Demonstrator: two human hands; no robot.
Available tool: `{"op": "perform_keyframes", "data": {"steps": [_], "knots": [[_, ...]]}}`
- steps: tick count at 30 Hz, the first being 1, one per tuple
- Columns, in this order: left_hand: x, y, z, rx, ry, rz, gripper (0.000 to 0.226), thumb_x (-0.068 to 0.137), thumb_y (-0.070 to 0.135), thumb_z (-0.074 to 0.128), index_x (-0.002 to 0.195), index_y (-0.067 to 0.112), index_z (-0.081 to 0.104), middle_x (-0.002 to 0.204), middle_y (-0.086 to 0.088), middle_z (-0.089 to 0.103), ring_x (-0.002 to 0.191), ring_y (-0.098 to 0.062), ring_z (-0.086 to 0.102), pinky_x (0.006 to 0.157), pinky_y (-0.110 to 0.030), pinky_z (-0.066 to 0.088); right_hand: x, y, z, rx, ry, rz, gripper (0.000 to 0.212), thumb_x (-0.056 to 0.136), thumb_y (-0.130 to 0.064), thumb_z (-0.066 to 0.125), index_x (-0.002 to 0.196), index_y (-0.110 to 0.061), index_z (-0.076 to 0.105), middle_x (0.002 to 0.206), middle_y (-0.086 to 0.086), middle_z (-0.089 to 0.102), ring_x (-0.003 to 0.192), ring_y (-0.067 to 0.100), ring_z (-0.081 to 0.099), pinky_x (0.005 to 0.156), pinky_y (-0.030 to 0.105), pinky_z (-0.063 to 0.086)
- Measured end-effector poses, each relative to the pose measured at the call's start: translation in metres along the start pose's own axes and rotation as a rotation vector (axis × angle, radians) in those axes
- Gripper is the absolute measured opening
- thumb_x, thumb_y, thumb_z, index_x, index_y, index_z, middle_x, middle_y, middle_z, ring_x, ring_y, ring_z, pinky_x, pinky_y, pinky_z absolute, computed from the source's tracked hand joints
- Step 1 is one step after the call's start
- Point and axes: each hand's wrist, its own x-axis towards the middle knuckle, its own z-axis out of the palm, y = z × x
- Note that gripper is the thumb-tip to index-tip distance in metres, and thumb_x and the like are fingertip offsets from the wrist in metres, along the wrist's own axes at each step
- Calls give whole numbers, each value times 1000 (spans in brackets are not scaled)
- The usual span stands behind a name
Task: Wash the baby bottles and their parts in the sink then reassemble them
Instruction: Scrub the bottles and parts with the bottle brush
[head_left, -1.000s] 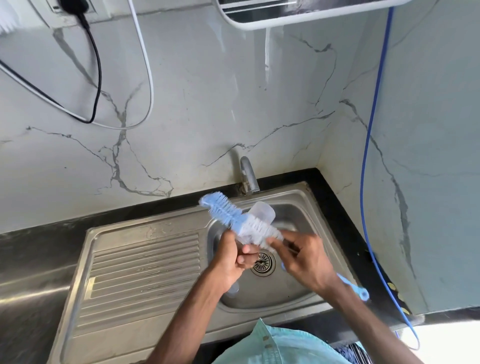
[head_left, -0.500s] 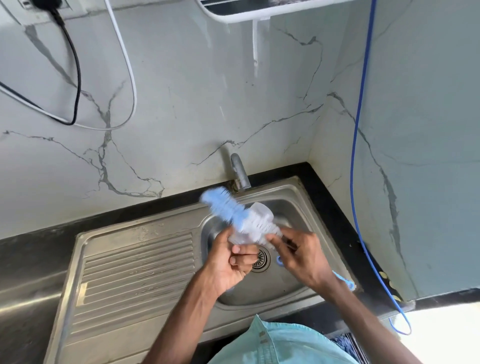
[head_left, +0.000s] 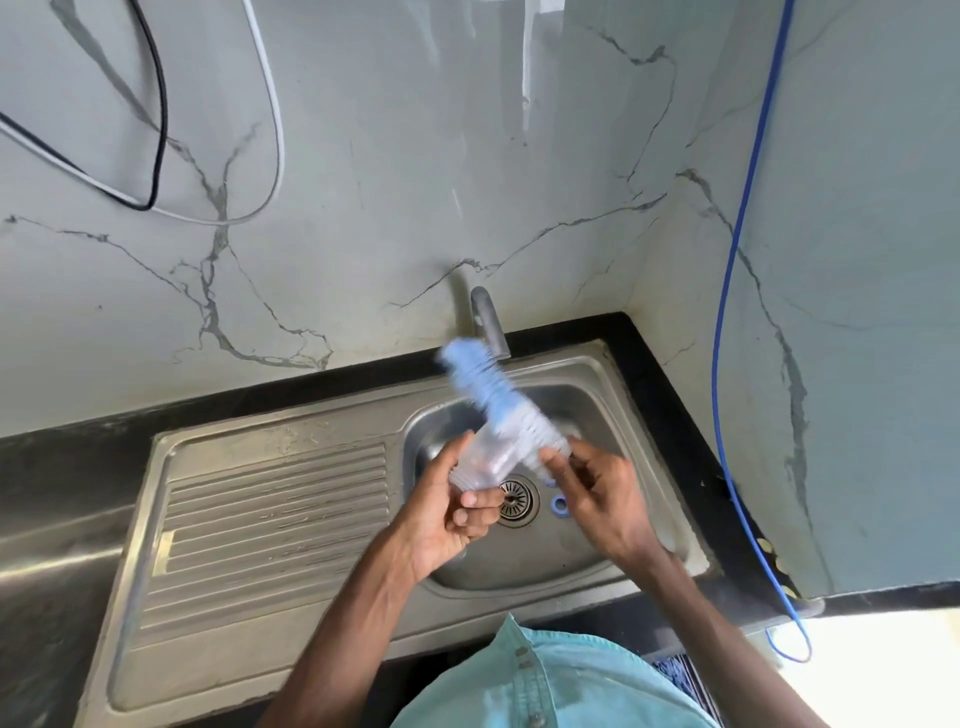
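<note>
Over the basin of the steel sink (head_left: 597, 376), near the black desk's (head_left: 670, 415) right back corner, the left hand (head_left: 447, 514) grips a clear plastic baby bottle (head_left: 480, 460). The right hand (head_left: 602, 499) pinches a blurred blue-and-white bristle brush (head_left: 493, 395) crossing the bottle's top. The ribbed drainboard (head_left: 275, 509) lies open on the left.

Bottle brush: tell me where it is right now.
In the head view, the blue-and-white bottle brush is held by the right hand above the sink basin, angled up toward the tap, beside the clear bottle in the left hand.
</note>
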Motion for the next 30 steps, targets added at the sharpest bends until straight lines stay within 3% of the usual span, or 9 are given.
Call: {"op": "perform_keyframes", "data": {"steps": [3, 6, 10, 12, 15, 18, 21, 26, 30], "knots": [[1, -2, -13, 104, 9, 50, 52, 101, 59, 45, 123, 12, 54, 61, 1, 46, 46, -7, 39, 39, -15, 22, 10, 12, -5, 49, 93, 148, 49, 100, -59, 58, 76, -18, 67, 53, -8, 44, 45, 5, 36, 45, 27, 30], [-4, -3, -30, 263, -35, 141, 65, 101, 58, 52, 140, 5, 52, 93, -19, 68, 69, -20, 61, 48, -18, 46, 8, 8, -5, 78, 4, 130, 43, 103, -47, 62, 72, -17, 65, 54, -9, 40, 48, 8, 33, 47, 27, 26], [-13, 4, -44, 404, -111, 240, 54, 100, 39, 59, 153, 35, 46, 133, -30, 62, 93, -22, 63, 67, -26, 57, 9, -4, -5, 134, -138, 88, 43, 103, -45, 60, 67, -20, 52, 59, -4, 35, 55, 15, 32, 49, 43, 27], [-15, 7, -47, 456, -95, 254, 60, 97, 40, 65, 153, 44, 44, 133, -24, 62, 98, -24, 60, 71, -29, 58, 14, -4, -3, 143, -174, 99, 46, 102, -45, 60, 70, -13, 53, 59, -3, 35, 55, 16, 31, 50, 44, 27], [-15, 10, -48, 505, -88, 266, 64, 93, 40, 70, 152, 46, 45, 116, 2, 66, 100, -26, 59, 74, -32, 58, 23, -3, -2, 138, -169, 131, 47, 101, -50, 58, 71, -13, 57, 56, -3, 38, 50, 13, 34, 47, 34, 27], [-12, 13, -50, 505, -71, 283, 60, 94, 33, 69, 149, 48, 49, 129, 12, 65, 103, -24, 61, 77, -34, 59, 29, -5, 3, 130, -181, 96, 46, 102, -47, 57, 72, -12, 59, 55, 6, 37, 49, 18, 33, 46, 36, 27], [-7, 18, -55, 486, -79, 309, 58, 95, 23, 71, 145, 48, 54, 152, 15, 52, 112, -15, 65, 80, -33, 60, 35, -6, 9, 89, -201, 83, 49, 102, -48, 56, 75, -7, 61, 56, 4, 37, 50, 14, 31, 48, 34, 26], [3, 21, -59, 455, -47, 314, 62, 93, 13, 69, 150, 30, 49, 159, 5, 43, 116, -14, 65, 82, -36, 60, 40, -12, 15, 103, -208, 56, 48, 103, -39, 56, 72, -3, 58, 55, -3, 36, 49, 9, 30, 47, 29, 25], [7, 23, -65, 531, -79, 333, 61, 99, 5, 64, 153, 28, 47, 157, 14, 46, 121, -11, 61, 89, -43, 60, 46, -4, 20, 100, -170, 126, 54, 102, -47, 56, 71, -3, 57, 54, 11, 40, 49, 11, 31, 48, 34, 25]]}}
